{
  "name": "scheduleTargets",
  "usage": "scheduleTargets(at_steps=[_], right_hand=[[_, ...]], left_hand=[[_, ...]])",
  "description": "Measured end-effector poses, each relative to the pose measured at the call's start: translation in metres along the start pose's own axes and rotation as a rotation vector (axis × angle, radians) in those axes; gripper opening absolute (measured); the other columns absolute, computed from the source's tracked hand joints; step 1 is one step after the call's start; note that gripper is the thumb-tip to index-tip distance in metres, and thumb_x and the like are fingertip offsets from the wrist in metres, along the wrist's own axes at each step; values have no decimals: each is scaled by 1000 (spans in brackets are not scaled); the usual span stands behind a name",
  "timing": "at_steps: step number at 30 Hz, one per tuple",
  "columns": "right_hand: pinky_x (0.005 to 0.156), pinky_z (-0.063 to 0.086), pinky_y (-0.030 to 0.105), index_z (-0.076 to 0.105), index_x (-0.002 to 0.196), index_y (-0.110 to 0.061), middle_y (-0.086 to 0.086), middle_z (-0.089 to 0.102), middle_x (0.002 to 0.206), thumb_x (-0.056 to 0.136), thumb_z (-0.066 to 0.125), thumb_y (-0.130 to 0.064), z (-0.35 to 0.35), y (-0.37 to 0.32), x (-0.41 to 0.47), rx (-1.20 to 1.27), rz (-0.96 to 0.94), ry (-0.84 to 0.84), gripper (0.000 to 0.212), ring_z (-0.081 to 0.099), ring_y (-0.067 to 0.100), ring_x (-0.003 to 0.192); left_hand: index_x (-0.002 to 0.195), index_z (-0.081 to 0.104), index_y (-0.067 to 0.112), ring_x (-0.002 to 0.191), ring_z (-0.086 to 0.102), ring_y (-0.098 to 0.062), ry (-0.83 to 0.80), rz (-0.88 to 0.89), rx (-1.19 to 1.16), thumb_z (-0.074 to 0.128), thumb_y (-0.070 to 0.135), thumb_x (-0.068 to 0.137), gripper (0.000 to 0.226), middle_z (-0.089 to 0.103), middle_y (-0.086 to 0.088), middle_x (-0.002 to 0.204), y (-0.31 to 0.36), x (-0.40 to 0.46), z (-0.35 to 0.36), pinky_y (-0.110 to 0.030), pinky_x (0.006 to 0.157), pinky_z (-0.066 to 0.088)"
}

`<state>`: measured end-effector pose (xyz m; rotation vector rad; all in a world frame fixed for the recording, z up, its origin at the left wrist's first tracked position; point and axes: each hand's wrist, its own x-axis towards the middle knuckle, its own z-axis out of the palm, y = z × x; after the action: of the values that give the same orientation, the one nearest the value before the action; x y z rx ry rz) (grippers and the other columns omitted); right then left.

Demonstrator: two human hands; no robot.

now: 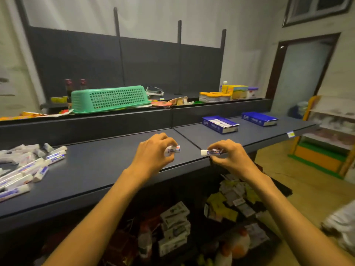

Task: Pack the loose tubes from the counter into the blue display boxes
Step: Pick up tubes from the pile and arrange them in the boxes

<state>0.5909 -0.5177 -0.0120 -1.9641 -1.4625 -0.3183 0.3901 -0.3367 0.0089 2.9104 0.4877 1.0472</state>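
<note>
**Kid:** Tubes! Where are they?

**Helper:** Lots of loose tubes [28, 167] lie in a messy pile at the left edge of the frame, on the dark counter [96, 166]. 2 more are up in the hands, in the middle of the frame.

**Kid:** What do the hands do?

**Helper:** The left hand [153, 154] curls its fingers around 1 small white tube [173, 149]. The right hand [228, 156] pinches another tube [211, 152] with its fingertips, and the white cap end sticks out to the left. Both hands are just above the counter's front edge, near each other but not touching.

**Kid:** And the blue boxes?

**Helper:** 2 blue display boxes sit on the counter at the middle right. The nearer box [220, 124] has a row of tubes lying inside it. The farther box [259, 118] is more to the right; I cannot tell what is in it.

**Kid:** What is that green thing?

**Helper:** A green basket [109, 98], upside down, on the shelf behind.
</note>
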Motion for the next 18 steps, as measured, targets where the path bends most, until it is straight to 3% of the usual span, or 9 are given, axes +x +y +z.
scheduleTargets(at_steps=[4,11,15,18], right_hand=[[80,48,21,68,107,-26,-5,65,103,83,73,-20,-27,46,-5,-50,44,23,25,57,8,92],[77,50,25,69,105,-24,-4,67,102,82,74,-19,-47,134,16,-69,40,41,24,56,8,89],[77,46,21,67,108,-28,-5,66,106,83,74,-23,-49,188,48,-73,44,10,27,52,4,93],[79,49,27,67,109,-28,-4,66,107,83,73,-24,-54,222,79,-96,52,-24,27,52,5,95]], left_hand=[[111,67,28,96,57,-16,-12,45,-9,66,33,86,26,61,5,107,40,34,32,-28,66,41],[114,65,27,96,58,-15,-37,56,-51,67,35,87,28,61,4,111,71,98,99,-28,72,50],[112,66,26,96,59,-17,-21,29,-73,68,35,86,27,61,3,109,76,143,137,-38,73,55],[111,66,27,99,58,-17,-22,3,-64,67,34,86,26,60,4,109,76,181,161,-36,72,53]])
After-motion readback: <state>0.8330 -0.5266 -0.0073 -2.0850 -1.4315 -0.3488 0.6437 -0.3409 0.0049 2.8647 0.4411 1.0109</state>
